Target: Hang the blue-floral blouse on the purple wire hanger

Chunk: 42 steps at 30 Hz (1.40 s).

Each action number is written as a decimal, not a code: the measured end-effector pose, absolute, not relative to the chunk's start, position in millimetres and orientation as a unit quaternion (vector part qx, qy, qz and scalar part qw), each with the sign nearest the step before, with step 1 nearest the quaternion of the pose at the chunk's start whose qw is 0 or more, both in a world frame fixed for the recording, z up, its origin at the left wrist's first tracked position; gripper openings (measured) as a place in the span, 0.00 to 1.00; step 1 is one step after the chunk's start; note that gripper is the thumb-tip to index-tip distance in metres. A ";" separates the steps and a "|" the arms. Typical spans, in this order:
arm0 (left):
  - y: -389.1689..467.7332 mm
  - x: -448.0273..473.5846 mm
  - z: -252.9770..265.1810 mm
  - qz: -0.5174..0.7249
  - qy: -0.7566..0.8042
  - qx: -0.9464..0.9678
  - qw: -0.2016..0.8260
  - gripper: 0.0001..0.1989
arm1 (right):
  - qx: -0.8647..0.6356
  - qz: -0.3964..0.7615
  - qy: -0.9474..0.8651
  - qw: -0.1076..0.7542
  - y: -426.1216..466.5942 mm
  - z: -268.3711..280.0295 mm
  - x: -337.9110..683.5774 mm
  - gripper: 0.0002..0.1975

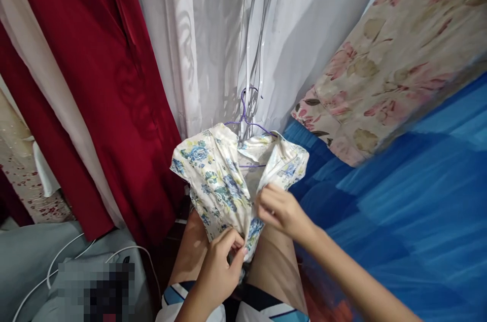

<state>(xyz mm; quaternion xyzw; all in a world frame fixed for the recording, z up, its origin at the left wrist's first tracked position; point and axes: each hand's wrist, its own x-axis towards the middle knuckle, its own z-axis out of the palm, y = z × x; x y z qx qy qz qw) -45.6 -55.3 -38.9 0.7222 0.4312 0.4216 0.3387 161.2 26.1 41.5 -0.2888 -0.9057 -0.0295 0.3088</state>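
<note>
A white sleeveless-looking blouse (224,185) with blue and yellow flowers hangs in front of me, its front open at the neck. It is on a thin purple hanger (244,118), whose hook is caught on white straps (249,58). With thumb and fingers together, my left hand (228,256) pinches the blouse's front edge low down. Higher and to the right, my right hand (279,208) is closed on the other front edge. Both hands hide the cloth right under the fingers. The blouse's lower end drops between my knees.
White curtain-like cloth (213,33) hangs behind the straps. Red garments (87,58) hang on the left. A pink-flowered cloth (380,68) and blue ruffled fabric (411,210) fill the right. White cables (49,266) lie on a grey padded surface (23,251) at lower left, beside a blurred-out area.
</note>
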 end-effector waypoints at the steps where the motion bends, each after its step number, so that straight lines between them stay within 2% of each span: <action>1: -55.9 -50.5 -35.3 0.405 0.428 0.730 0.346 0.06 | -0.278 -0.059 -0.903 0.323 40.3 57.4 160.3 0.13; 4: -55.1 -61.4 -27.0 0.359 0.428 0.748 0.359 0.06 | -0.260 -0.160 -0.878 0.367 81.6 106.7 151.3 0.12; 7: -50.0 -67.3 -25.9 0.326 0.438 0.759 0.356 0.06 | -0.270 -0.213 -0.855 0.389 104.5 140.8 137.1 0.10; 12: -23.6 -76.4 -15.1 0.359 0.413 0.772 0.323 0.04 | -0.283 -0.204 -0.829 0.437 96.4 138.7 121.0 0.08; 16: 18.7 -78.3 36.4 0.513 0.386 0.735 0.220 0.15 | -0.265 -0.215 -0.825 0.449 85.8 124.2 126.5 0.07; 18: 41.9 -73.4 68.7 0.541 0.351 0.751 0.142 0.19 | -0.258 -0.233 -0.828 0.441 85.2 123.8 132.6 0.07; 21: 70.0 -58.6 104.4 0.523 0.319 0.788 0.065 0.15 | -0.259 -0.263 -0.834 0.409 86.8 127.6 141.2 0.06; 24: 83.2 -40.4 119.2 0.536 0.293 0.791 0.033 0.11 | -0.267 -0.286 -0.833 0.391 91.1 128.2 147.6 0.08; 28: 83.4 -24.3 127.7 0.590 0.293 0.751 0.045 0.11 | -0.257 -0.286 -0.841 0.380 101.5 113.9 150.6 0.11; 31: 88.0 -29.9 133.5 0.627 0.304 0.714 0.068 0.11 | -0.246 -0.267 -0.867 0.342 103.4 92.7 148.6 0.11; 38: 152.7 -112.8 99.4 0.738 0.372 0.555 0.098 0.10 | -0.232 -0.188 -0.904 0.305 83.1 52.8 138.1 0.11; 40: 173.5 -138.7 78.5 0.795 0.380 0.448 0.152 0.09 | -0.216 -0.156 -0.920 0.289 78.6 46.1 130.9 0.11; 42: 186.0 -156.1 55.4 0.826 0.387 0.319 0.257 0.07 | -0.201 -0.130 -0.932 0.271 75.1 38.3 123.9 0.11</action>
